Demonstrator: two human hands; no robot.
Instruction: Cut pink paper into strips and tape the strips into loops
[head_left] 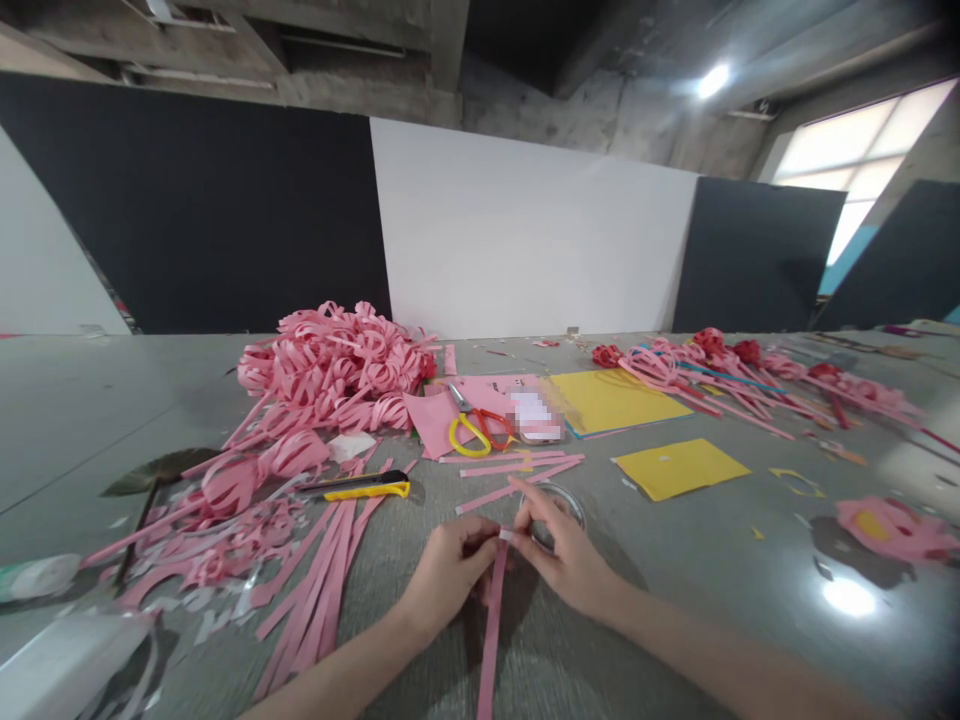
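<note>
A pink paper strip (pixel 491 630) hangs down toward me from between my hands, a small whitish piece at its upper end. My left hand (pixel 448 568) pinches the strip near that end. The thumb and a finger of my right hand (pixel 562 555) close on the whitish end, while its index finger points outward. Just behind my right hand is a roll of clear tape (pixel 570 500), partly hidden by the fingers. Several cut pink strips (pixel 517 465) lie beyond my fingertips.
Yellow-handled scissors (pixel 470 425) lie on pink paper beside a blurred-out phone (pixel 536 415). A yellow box cutter (pixel 367 486) rests left, near a pile of pink paper loops (pixel 337 370). Yellow sheets (pixel 679 468) and pink paper flowers (pixel 896 528) are at right.
</note>
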